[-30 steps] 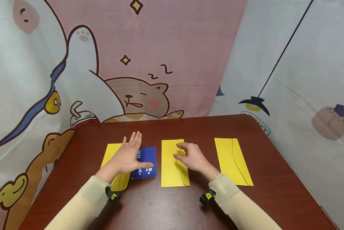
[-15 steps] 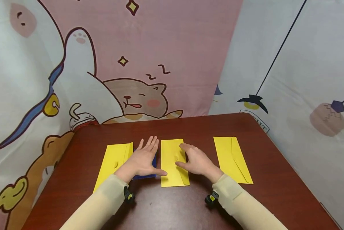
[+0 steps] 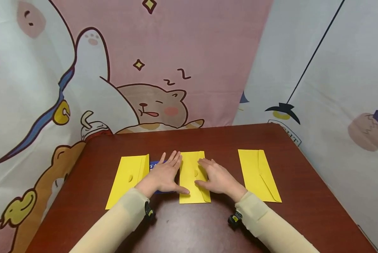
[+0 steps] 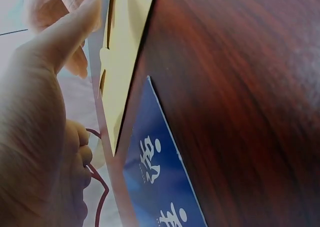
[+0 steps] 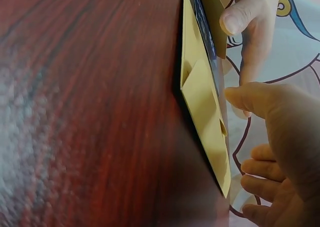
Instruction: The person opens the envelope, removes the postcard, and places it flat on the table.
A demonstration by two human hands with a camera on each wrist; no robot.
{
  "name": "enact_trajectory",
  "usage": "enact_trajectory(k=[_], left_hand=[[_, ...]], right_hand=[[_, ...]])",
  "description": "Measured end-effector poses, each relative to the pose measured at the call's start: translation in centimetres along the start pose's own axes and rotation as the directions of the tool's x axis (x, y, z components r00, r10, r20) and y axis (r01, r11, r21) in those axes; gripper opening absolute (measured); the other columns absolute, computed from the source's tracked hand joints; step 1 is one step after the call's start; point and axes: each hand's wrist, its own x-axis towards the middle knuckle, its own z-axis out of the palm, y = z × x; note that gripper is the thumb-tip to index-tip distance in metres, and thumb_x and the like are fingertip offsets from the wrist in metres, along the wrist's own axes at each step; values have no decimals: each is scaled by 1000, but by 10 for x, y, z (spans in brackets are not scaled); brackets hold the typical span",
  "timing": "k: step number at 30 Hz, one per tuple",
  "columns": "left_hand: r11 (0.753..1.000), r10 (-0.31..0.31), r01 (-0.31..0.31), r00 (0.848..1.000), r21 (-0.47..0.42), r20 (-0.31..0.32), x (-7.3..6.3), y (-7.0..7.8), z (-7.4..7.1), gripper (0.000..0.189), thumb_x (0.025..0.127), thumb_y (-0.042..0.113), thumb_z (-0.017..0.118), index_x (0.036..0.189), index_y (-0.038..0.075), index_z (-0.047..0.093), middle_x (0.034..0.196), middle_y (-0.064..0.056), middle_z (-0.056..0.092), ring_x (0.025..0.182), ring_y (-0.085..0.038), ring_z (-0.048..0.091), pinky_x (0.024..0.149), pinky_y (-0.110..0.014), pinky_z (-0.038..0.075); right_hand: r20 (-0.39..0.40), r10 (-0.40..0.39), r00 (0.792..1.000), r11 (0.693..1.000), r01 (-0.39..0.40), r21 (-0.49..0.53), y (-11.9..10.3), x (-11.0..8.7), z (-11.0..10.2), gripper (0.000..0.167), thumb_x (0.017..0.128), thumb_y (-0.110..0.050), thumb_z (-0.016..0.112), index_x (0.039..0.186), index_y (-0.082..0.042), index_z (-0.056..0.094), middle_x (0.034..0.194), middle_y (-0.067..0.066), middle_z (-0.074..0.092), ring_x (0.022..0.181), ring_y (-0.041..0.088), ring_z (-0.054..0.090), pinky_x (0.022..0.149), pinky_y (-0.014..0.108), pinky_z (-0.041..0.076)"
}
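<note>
My left hand (image 3: 163, 176) hovers with fingers spread over a blue card (image 3: 154, 164), hiding most of it; its thumb reaches over the left side of the middle yellow envelope (image 3: 189, 191). White characters mark the card (image 4: 159, 159) in the left wrist view. Over that envelope's right edge hangs my right hand (image 3: 219, 177), its fingers relaxed and holding nothing. The envelope (image 5: 202, 94) lies flat, flap side up, and the right thumb shows above it in the right wrist view.
To the left of the card lies a second yellow envelope (image 3: 128, 175), and a third yellow envelope (image 3: 259, 175) lies at the right. All rest on a reddish-brown table (image 3: 189, 228). A cartoon-printed curtain (image 3: 220, 63) hangs behind the table's far edge.
My left hand has moved right, from above the left envelope and card to over the card and the middle envelope's edge. The right hand has shifted only slightly. The envelopes stay put.
</note>
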Motion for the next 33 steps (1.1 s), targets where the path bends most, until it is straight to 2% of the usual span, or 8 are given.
enact_trajectory(k=[20, 25, 33], left_hand=[[1000, 9, -10, 1000, 10, 21, 5, 6, 1, 143, 72, 98, 56, 169, 2, 15, 176, -15, 9, 162, -29, 2, 127, -58, -2], [999, -1, -1, 999, 32, 45, 6, 7, 2, 147, 68, 101, 55, 169, 2, 13, 176, -14, 8, 162, -28, 1, 127, -57, -2], [1000, -2, 1, 998, 12, 69, 8, 4, 2, 155, 60, 103, 61, 169, 4, 12, 176, -12, 7, 162, -27, -1, 127, -57, -2]], right_hand=[[17, -16, 1000, 1000, 17, -4, -2, 2, 0, 81, 90, -44, 84, 149, 3, 57, 152, 20, 56, 143, 33, 51, 122, 51, 31], [31, -19, 999, 1000, 19, -1, -2, 1, 2, 81, 90, -44, 85, 149, 4, 56, 152, 20, 56, 144, 33, 50, 123, 51, 30], [37, -32, 999, 999, 33, -13, -1, 2, 2, 79, 90, -43, 84, 148, 4, 57, 150, 19, 58, 143, 34, 51, 123, 53, 29]])
